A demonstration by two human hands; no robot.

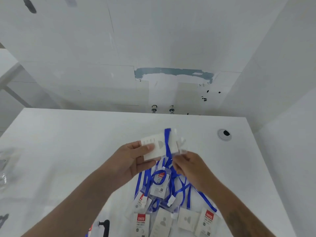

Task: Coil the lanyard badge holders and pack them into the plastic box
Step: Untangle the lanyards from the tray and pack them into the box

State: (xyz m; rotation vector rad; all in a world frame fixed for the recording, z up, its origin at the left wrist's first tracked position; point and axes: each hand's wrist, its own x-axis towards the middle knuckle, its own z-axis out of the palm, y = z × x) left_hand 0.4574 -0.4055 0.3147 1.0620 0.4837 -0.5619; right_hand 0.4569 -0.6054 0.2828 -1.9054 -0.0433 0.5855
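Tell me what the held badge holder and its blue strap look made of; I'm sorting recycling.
Badge holder: seemingly clear glossy plastic over a white paper card; its edges catch glare. Blue strap: probably flat woven fabric, matte, hanging limp. Motion blur leaves both uncertain.

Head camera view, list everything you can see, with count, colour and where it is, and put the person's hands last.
Badge holder being worked: one, white card in clear sleeve, raised above the pile, blue lanyard across it.
Pile of badge holders: several, exact count unclear, white cards with red labels and blue straps, near edge of the table.
Table: one, white, fills the lower view.
Cable port: one, grey ring with dark hole, far right of table.
Black handle: one, bottom edge, left of the pile.
Clear plastic: blurred, left edge.
Left hand: its grip on the raised card.
Right hand: pinching at the lanyard.
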